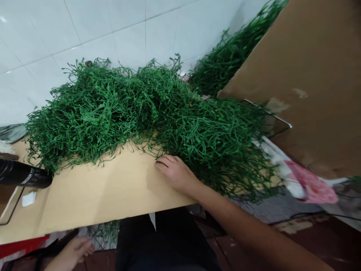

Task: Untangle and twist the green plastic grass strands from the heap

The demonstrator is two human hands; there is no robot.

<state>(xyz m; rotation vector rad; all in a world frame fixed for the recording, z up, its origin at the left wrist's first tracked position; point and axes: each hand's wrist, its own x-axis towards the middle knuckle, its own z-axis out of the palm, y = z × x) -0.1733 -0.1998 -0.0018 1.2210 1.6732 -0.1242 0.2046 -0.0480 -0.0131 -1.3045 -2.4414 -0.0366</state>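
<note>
My right hand (176, 174) rests palm down on a tan cardboard sheet (107, 192), its fingers lightly bent and close together. Its fingertips lie at the edge of a large heap of green artificial plant stems (113, 101), thin and with small buds at their ends. I see nothing held in that hand, though its palm side is hidden. Below the cardboard's front edge, at the lower left, hangs my left hand (77, 249). It is slightly blurred, with loosely curled fingers apart from one another and nothing visible in them. More stems (217, 139) spread to the right of my right hand.
A black cylinder with white lettering (28, 174) lies at the left, near a small white piece (28, 199). At right, a big brown cardboard panel (316, 75) leans beside a metal wire frame (278, 118) and pink cloth (313, 182). White tiles (124, 34) form the back wall.
</note>
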